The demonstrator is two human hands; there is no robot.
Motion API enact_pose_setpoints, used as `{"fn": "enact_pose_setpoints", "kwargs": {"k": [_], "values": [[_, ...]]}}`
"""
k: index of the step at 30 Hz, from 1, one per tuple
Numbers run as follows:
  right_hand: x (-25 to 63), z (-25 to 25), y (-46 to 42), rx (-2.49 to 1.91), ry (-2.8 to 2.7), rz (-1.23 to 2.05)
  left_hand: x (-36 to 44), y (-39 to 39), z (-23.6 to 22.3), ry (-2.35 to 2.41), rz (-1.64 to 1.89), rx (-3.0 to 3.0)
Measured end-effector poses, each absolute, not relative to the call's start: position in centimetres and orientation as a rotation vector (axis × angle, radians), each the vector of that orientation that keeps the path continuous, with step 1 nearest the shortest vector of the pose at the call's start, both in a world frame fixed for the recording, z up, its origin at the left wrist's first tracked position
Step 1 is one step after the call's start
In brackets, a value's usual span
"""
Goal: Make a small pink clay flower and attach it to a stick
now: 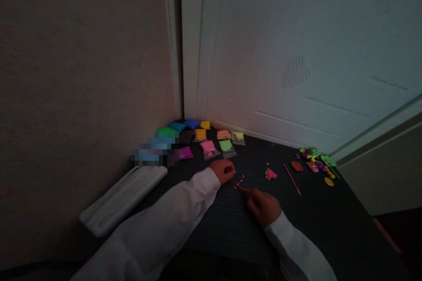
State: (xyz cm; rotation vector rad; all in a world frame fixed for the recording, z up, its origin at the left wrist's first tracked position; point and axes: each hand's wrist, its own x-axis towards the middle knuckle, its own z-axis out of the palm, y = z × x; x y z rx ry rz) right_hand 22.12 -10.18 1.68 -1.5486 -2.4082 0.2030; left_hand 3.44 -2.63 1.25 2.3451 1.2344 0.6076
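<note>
My right hand (263, 207) grips a thin pink modelling tool (240, 187), its tip down among several small pink clay bits (241, 178) on the dark table. Just left of these bits, my left hand (223, 171) rests on the table with its fingers curled together. Whether anything is between those fingertips cannot be made out. To the right of the bits sits a cluster of pink clay pieces (271, 174) with some green at its edge. A second pink modelling tool (292, 179) lies further right.
Bags of coloured clay, among them a pink bag (209, 149) and a light green bag (227, 147), lie behind my left hand. A long white object (123, 199) is at the left. At the far right are a red lump (296, 166) and colourful clay shapes (318, 162).
</note>
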Motion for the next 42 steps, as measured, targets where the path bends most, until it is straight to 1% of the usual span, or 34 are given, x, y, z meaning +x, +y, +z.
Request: {"fn": "enact_pose_setpoints", "kwargs": {"k": [4, 9, 13, 21, 27, 34, 42], "values": [[22.5, 1.4, -10.3, -1.537, -2.378, 0.159, 3.2, -2.6, 1.0, 1.227, 0.609, 2.356], [24.3, 1.7, -10.6, -1.625, -2.221, 0.085, 2.8, -2.9, 0.9, 1.190, 0.553, 2.450], [25.4, 1.6, -11.0, -1.603, -2.220, 0.021, 2.6, -3.3, 1.0, 1.142, 0.534, 2.536], [25.7, 1.5, -11.1, -1.599, -2.206, -0.039, 2.7, -4.6, 0.7, 1.159, 0.665, 2.500], [25.1, 3.1, -9.8, -1.472, -2.147, -0.034, 3.0, -6.1, 0.8, 1.223, 0.720, 2.393], [22.0, 4.1, -6.7, -1.293, -1.963, 0.027, 3.3, -6.4, 0.7, 1.219, 0.788, 2.137], [22.5, 3.3, -7.1, -1.215, -1.788, 0.150, 2.2, -3.2, 0.3, 1.177, 0.979, 1.463]]}}
